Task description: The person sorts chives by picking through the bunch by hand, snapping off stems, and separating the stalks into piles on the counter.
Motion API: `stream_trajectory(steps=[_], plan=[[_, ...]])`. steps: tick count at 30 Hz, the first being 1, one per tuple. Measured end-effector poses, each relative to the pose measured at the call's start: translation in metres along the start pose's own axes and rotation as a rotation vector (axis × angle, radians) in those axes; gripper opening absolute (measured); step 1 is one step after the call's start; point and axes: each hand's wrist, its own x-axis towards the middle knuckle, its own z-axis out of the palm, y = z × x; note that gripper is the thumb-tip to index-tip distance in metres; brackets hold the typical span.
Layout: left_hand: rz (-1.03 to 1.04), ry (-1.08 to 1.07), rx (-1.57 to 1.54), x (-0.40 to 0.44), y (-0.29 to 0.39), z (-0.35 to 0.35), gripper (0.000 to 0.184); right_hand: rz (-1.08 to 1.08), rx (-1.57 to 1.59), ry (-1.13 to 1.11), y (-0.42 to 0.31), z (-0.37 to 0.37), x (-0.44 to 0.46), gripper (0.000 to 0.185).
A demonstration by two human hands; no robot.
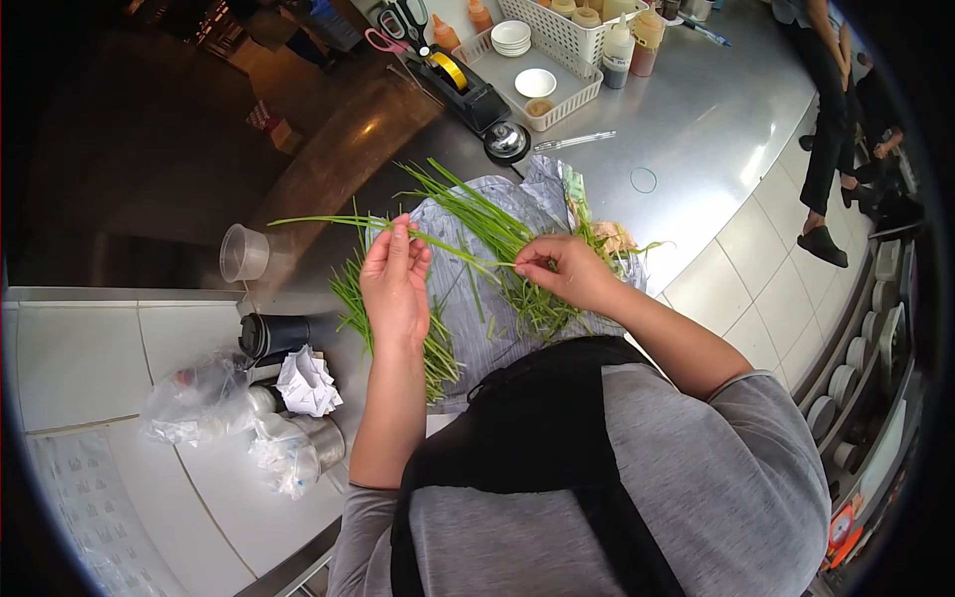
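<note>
1. Nearest of all, a black apron (507,438) over a grey shirt (696,448) fills the foreground.
2. With thumb and fingers nearly together, my left hand (396,284) steadies a long green stalk (445,245); my right hand (567,271) pinches its other end, the remaining fingers curled. The stalk hangs above a grey sheet (482,348) on the counter (706,119).
3. Loose stalks flank the gap between my hands: a left pile (438,353) under my wrist, a right bunch (477,209) reaching toward the bell (505,142).
4. Rightward, smooth counter stretches to its curved edge, with a green ring (643,180) on it; tiled floor (746,249) lies beyond. Leftward, a clear cup (244,254) and crumpled paper (308,382) crowd closer to my forearm.
5. My apron hides part of the sheet's near edge, and my right hand and forearm cover some cuttings. I can't tell whether my left fingers hold more than one stalk. A seated person (824,119) is cut off; the far left is too dark to make out.
</note>
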Motion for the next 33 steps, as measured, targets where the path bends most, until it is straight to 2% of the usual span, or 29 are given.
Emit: stream_trajectory(steps=[7, 12, 14, 17, 26, 31, 33], plan=[[-0.082, -0.004, -0.036, -0.005, 0.000, 0.007, 0.024, -0.013, -0.012, -0.038, -0.004, 0.001, -0.002, 0.012], [-0.065, 0.002, -0.030, -0.005, -0.004, 0.008, 0.022, -0.034, -0.069, -0.095, -0.011, 0.000, 0.000, 0.013], [-0.058, 0.011, -0.029, -0.005, -0.005, 0.009, 0.021, -0.247, -0.135, 0.127, -0.018, 0.004, 0.002, 0.019], [-0.047, 0.042, -0.066, -0.006, -0.007, 0.011, 0.018, -0.348, -0.225, 0.173, -0.022, 0.003, 0.005, 0.023], [-0.090, 0.034, 0.012, -0.013, -0.010, 0.010, 0.021, -0.338, -0.083, 0.237, -0.037, 0.003, 0.021, 0.014], [-0.109, 0.028, 0.102, -0.026, -0.012, 0.000, 0.024, -0.440, -0.166, 0.253, -0.045, -0.011, 0.035, 0.012], [-0.048, 0.003, 0.201, -0.032, -0.008, -0.011, 0.025, -0.452, -0.181, 0.268, -0.045, -0.014, 0.039, 0.012]])
